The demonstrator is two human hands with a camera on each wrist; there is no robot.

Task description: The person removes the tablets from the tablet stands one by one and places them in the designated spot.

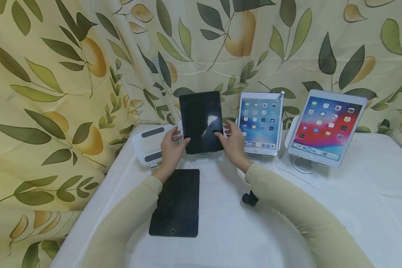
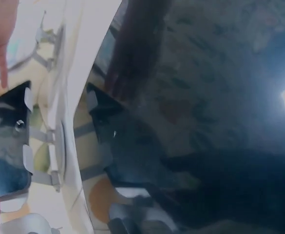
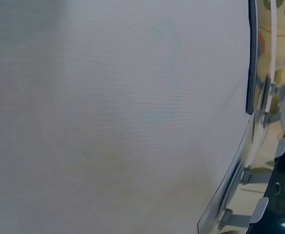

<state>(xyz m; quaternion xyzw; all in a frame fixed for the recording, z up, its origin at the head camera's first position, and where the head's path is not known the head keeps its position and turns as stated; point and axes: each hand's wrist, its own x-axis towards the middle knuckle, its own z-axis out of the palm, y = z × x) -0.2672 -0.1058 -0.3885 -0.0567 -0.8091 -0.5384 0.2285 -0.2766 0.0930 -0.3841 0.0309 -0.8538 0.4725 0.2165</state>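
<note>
Left hand point(image 1: 172, 146) and right hand point(image 1: 234, 143), both loose, ungripping, flank glossy black rectangular tablet point(image 1: 199, 117); lopsided nudge could slide it off small grey clips point(image 2: 28, 158) between them

Passable over the worktop point(image 1: 221, 223) between the flat black tablet point(image 1: 182, 204) and small black object point(image 1: 250, 199); blocked beyond by the propped black tablet point(image 1: 197, 119).

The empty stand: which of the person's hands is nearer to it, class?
The left. The left hand is at the right edge of the empty stand in the head view; the right hand is beyond the standing black tablet.
</note>
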